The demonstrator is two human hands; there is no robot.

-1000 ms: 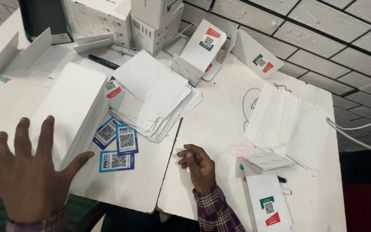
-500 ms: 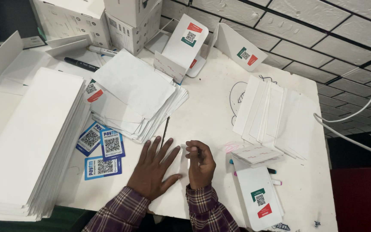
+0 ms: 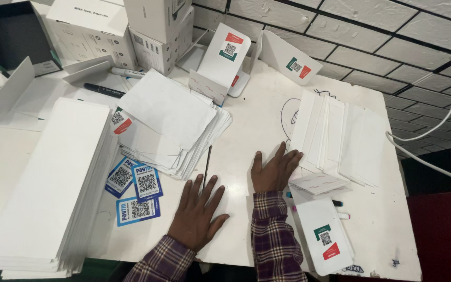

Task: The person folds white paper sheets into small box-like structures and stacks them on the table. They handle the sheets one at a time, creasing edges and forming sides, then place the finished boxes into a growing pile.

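Observation:
My left hand (image 3: pixel 197 211) lies flat on the white table (image 3: pixel 257 120), fingers spread, next to three blue code stickers (image 3: pixel 134 188) and below a loose heap of white sheets (image 3: pixel 170 122). My right hand (image 3: pixel 273 169) also rests flat with fingers apart, its fingertips touching the edge of a fanned row of white cards (image 3: pixel 337 136). A small stack of white slips (image 3: pixel 318 184) lies just right of that hand. Neither hand holds anything.
A tall stack of long white boards (image 3: pixel 48 183) fills the near left. White boxes (image 3: pixel 131 31) stand at the back, with a black marker (image 3: pixel 104 90) beside them. Folded card stands with coloured stickers (image 3: pixel 224 57) sit at the back middle. Another printed card (image 3: pixel 322 243) lies at the near right, and a white cable (image 3: pixel 434 125) hangs at the right.
My left hand came off the board stack and settled flat on the table. My right hand opened from a loose fist and moved right to the fanned cards.

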